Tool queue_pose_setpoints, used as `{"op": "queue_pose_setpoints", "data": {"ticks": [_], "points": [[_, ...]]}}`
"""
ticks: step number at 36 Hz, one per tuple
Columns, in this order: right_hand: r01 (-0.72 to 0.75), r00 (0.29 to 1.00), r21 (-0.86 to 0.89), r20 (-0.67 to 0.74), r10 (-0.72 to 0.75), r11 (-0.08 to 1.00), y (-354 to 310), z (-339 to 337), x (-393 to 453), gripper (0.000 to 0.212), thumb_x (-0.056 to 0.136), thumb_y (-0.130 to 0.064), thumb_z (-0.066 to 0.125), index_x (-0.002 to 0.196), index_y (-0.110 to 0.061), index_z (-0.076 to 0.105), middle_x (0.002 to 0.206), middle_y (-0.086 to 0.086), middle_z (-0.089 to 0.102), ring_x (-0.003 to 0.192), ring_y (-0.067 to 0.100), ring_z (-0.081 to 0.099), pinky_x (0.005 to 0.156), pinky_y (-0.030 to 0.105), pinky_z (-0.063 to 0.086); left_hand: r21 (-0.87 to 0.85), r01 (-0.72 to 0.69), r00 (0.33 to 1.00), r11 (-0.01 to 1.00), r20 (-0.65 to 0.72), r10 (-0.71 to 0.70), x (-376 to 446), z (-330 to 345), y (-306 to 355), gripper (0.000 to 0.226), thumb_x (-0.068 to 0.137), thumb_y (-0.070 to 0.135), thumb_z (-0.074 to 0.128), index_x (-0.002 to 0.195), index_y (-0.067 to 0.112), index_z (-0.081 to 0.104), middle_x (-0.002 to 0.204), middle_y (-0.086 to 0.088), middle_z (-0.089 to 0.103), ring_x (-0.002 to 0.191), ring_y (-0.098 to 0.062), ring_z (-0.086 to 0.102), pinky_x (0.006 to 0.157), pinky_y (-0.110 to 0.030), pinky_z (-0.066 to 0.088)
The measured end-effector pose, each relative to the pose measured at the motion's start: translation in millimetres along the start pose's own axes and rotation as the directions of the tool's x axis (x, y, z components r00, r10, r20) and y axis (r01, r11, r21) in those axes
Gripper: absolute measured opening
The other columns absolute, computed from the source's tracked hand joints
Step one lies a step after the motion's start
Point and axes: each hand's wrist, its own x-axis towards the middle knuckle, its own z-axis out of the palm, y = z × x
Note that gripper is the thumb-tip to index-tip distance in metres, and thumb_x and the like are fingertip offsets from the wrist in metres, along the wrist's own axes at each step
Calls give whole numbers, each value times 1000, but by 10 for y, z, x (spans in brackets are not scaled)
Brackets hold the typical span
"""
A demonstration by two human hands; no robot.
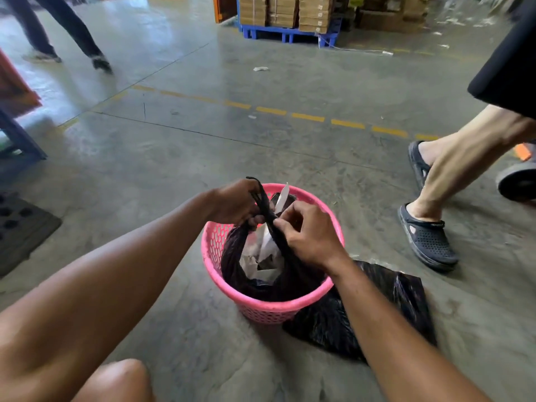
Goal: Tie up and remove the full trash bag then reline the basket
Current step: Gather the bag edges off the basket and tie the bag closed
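Note:
A pink perforated basket (262,310) stands on the concrete floor just in front of me. Inside it sits a black trash bag (240,265) with crumpled white paper showing through its open mouth. Two twisted black handle strips rise from the bag and cross above the basket. My left hand (236,203) is closed around one strip, whose end sticks up over my knuckles. My right hand (307,235) pinches the other strip where the two cross. A second black bag (385,309) lies flat on the floor against the basket's right side.
A person in dark clogs (426,239) walks past close on the right. Another person's legs (69,33) move at the far left. A blue pallet (287,34) with cardboard boxes stands at the back. A dark mat (20,227) lies at the left. A dashed yellow line crosses the floor.

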Motion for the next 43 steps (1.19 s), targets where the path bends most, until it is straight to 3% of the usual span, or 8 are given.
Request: {"op": "queue_pose_setpoints", "data": {"ticks": [4, 9, 16, 19, 27, 31, 35, 43], "points": [[-38, 994, 137, -98, 52, 990, -23, 206, -210, 16, 82, -34, 74, 76, -20, 68, 69, -7, 71, 66, 11, 66, 70, 36, 55, 263, 61, 998, 963, -30, -55, -80, 99, 237, 37, 77, 26, 41, 93, 10, 70, 71, -11, 58, 56, -24, 49, 62, -32, 44], [-54, 971, 109, -226, 77, 993, -51, 517, -396, 20, 83, -38, 70, 80, -19, 66, 61, -2, 68, 62, 18, 66, 61, 36, 50, 230, 85, 996, 969, -33, -79, -82, 183, 325, 50, 74, 26, 44, 112, 9, 71, 71, -10, 46, 48, -20, 51, 59, -30, 36], [-61, 997, -111, -56, 55, 992, 152, 785, -457, 42, 87, -46, 56, 124, -30, 68, 95, 8, 78, 94, 34, 71, 78, 45, 57, 423, 34, 978, 906, -202, 58, -175, 414, 286, 39, 94, 14, 31, 101, -3, 66, 85, -25, 68, 60, -32, 68, 65, -33, 56], [8, 997, -96, -80, -16, 995, 151, 704, -404, 39, 84, -47, 59, 115, -30, 74, 93, 5, 79, 89, 30, 73, 76, 42, 57, 716, -121, 910, 687, -197, 366, -227, 494, 160, 29, 97, 9, 34, 77, 7, 55, 73, -6, 56, 52, -7, 51, 57, -28, 48], [84, 946, 146, -322, -33, 986, 40, 266, 186, 19, 83, -13, 56, 96, -16, 69, 93, 0, 74, 86, 20, 69, 82, 33, 55, 977, -211, 624, 0, 135, 770, -299, 450, -483, 13, 99, 24, 46, 102, 17, 57, 107, -5, 58, 93, -28, 59, 83, -46, 48], [-84, 996, 315, 39, 75, 945, -14, 166, 581, 39, 86, -9, 53, 122, -16, 67, 110, 2, 73, 85, 16, 68, 82, 28, 55, 977, -215, 528, -14, 128, 840, -304, 462, -630, 28, 101, 23, 46, 120, 14, 65, 131, -6, 58, 115, -27, 59, 99, -38, 46], [-285, 936, 461, 321, 141, 840, 24, 83, 763, 30, 92, 3, 52, 117, 1, 70, 65, 3, 66, 46, 4, 55, 49, 20, 47, 971, -237, 508, -43, 162, 846, -276, 441, -678, 27, 100, 18, 51, 121, 10, 66, 135, -10, 57, 117, -30, 60, 99, -41, 47], [-284, 935, 544, 340, 101, 790, 133, 26, 695, 11, 95, 3, 60, 88, -3, 66, 68, 6, 67, 50, 5, 61, 50, 17, 51, 929, -357, 506, 92, 110, 855, -235, 475, -689, 24, 103, 27, 50, 113, 25, 72, 136, -1, 52, 116, -17, 59, 98, -35, 45]]}}
